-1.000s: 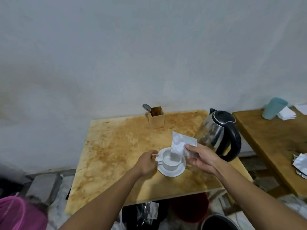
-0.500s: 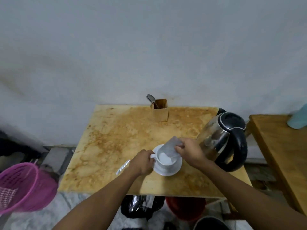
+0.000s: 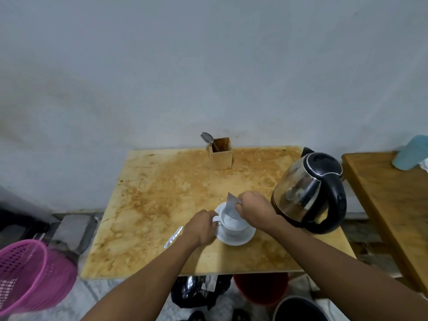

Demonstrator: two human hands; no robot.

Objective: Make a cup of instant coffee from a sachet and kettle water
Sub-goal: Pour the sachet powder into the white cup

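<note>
A white cup (image 3: 231, 224) stands on a white saucer (image 3: 238, 238) near the front of the stained wooden table (image 3: 162, 198). My left hand (image 3: 201, 227) grips the cup's handle. My right hand (image 3: 253, 208) pinches a silvery white sachet (image 3: 231, 206) and holds it tipped with its lower end inside the cup. A steel kettle (image 3: 305, 193) with a black lid and handle sits just right of my right hand. A spoon (image 3: 208, 140) leans in a small wooden box (image 3: 221, 156) at the table's back edge.
A torn silvery strip (image 3: 173, 237) lies on the table left of my left hand. A pink basket (image 3: 27, 274) sits on the floor at left. A second wooden table (image 3: 393, 200) with a teal cup (image 3: 410, 152) stands at right. Buckets and a black bag sit under the table.
My right hand has lowered the sachet and tipped it down into the cup. The view has shifted left and closer, bringing the pink basket in.
</note>
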